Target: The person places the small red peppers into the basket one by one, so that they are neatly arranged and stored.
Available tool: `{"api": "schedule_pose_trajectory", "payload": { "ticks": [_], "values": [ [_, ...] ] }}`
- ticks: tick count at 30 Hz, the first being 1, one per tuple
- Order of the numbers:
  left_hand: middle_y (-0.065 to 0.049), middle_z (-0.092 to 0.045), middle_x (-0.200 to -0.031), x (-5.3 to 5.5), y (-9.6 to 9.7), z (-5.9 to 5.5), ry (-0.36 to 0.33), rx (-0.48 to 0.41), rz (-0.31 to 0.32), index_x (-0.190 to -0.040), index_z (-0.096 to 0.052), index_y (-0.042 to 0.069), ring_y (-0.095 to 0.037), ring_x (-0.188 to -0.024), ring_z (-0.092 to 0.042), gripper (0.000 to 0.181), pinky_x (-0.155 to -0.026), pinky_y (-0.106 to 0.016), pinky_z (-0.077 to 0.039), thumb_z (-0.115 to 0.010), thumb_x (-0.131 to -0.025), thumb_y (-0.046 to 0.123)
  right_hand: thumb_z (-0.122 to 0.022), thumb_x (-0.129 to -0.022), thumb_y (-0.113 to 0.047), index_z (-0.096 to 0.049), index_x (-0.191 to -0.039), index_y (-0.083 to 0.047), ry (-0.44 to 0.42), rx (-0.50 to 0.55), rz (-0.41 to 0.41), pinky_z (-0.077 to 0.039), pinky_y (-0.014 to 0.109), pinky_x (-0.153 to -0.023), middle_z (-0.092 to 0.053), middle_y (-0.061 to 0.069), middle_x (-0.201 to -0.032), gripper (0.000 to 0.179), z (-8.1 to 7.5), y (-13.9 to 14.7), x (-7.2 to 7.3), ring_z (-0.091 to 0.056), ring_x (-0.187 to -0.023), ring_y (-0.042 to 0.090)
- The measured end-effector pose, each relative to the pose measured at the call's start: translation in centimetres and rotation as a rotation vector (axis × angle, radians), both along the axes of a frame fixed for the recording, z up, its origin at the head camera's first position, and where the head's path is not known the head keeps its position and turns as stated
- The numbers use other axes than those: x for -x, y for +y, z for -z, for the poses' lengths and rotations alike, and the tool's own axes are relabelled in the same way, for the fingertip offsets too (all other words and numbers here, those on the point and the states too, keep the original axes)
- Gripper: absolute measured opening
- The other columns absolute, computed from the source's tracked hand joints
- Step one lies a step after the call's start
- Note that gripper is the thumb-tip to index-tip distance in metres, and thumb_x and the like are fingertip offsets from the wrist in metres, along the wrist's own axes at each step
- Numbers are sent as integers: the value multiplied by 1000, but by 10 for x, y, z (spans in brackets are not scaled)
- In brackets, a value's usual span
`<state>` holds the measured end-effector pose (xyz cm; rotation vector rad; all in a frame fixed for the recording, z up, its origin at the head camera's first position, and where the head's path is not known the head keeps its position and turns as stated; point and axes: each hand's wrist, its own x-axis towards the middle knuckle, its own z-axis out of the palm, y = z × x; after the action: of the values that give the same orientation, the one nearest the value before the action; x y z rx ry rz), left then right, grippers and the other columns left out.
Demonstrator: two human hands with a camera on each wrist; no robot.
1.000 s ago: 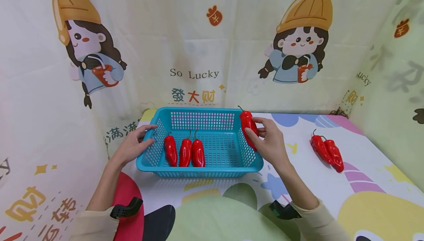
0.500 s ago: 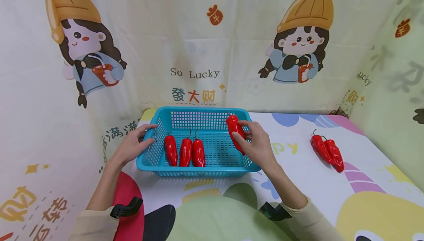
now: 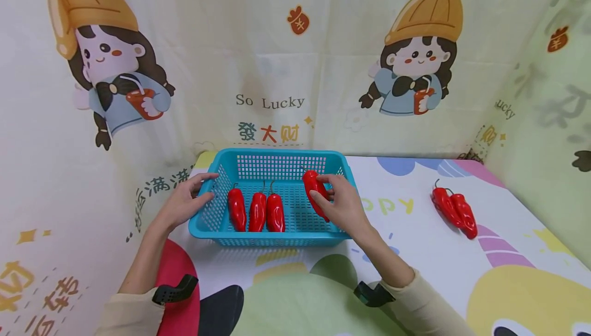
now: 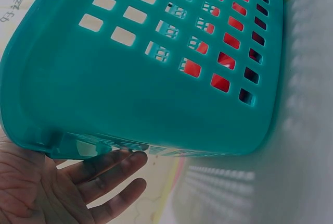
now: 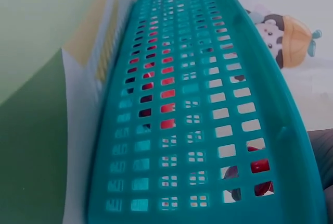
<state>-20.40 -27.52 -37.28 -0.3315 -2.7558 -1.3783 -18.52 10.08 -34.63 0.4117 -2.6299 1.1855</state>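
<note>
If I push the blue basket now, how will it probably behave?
The blue basket will probably stay stiff, since its walls stand straight. Its many holes suggest it is light. Being wide and low on the table, it seems likelier to slide than tip.

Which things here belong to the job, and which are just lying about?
Part of the job:
red pepper in the right hand
blue basket, touched by left hand
three peppers in the basket
probably two peppers outside the basket

Seemingly just there:
printed backdrop
patterned tabletop
black wrist devices

Cream sleeves [image 3: 131, 315], black wrist cameras [image 3: 176, 291]
</note>
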Motion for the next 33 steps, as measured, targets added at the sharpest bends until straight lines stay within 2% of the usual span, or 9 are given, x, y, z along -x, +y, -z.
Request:
{"api": "schedule_pose_trajectory", "payload": {
  "ticks": [4, 13, 21, 28, 33],
  "values": [
    [-31, -52, -142, 1, 0, 0, 1, 0, 4, -152, -45, 4, -45, -114, -61, 56, -82, -45, -62, -62, -99, 11, -80, -89, -17, -58, -137, -2, -19, -18, -5, -63, 45, -76, -61, 17, -133, 55, 1, -4, 2, -70, -102, 33],
    [-31, -50, -144, 1, 0, 1, -7, 0, 4, -152, -44, 4, -48, -117, -59, 57, -84, -48, -61, -63, -99, 11, -81, -88, -20, -59, -136, -5, -132, -41, 7, -63, 40, -72, -61, 15, -132, 55, 1, -10, 8, -68, -103, 32],
    [-31, -52, -142, 1, -1, 0, -10, -3, 4, -152, -44, 4, -45, -114, -60, 57, -82, -44, -62, -63, -99, 12, -81, -88, -20, -61, -132, -3, -167, -85, -12, -63, 40, -74, -63, 16, -131, 52, 4, -14, 15, -68, -105, 33],
    [-31, -52, -142, 1, 0, 2, -7, -6, 6, -152, -44, 5, -44, -113, -61, 57, -81, -42, -62, -63, -99, 12, -79, -89, -21, -63, -129, -3, -242, -100, -24, -63, 35, -71, -67, 15, -125, 46, 5, -16, 20, -69, -97, 28],
    [-30, -52, -142, 1, -1, 1, -13, -10, 2, -153, -44, 5, -45, -114, -60, 57, -80, -43, -62, -63, -99, 12, -78, -90, -22, -63, -130, -4, -280, -116, -10, -63, 37, -75, -67, 16, -127, 47, 5, -17, 24, -68, -103, 31]
  ]
}}
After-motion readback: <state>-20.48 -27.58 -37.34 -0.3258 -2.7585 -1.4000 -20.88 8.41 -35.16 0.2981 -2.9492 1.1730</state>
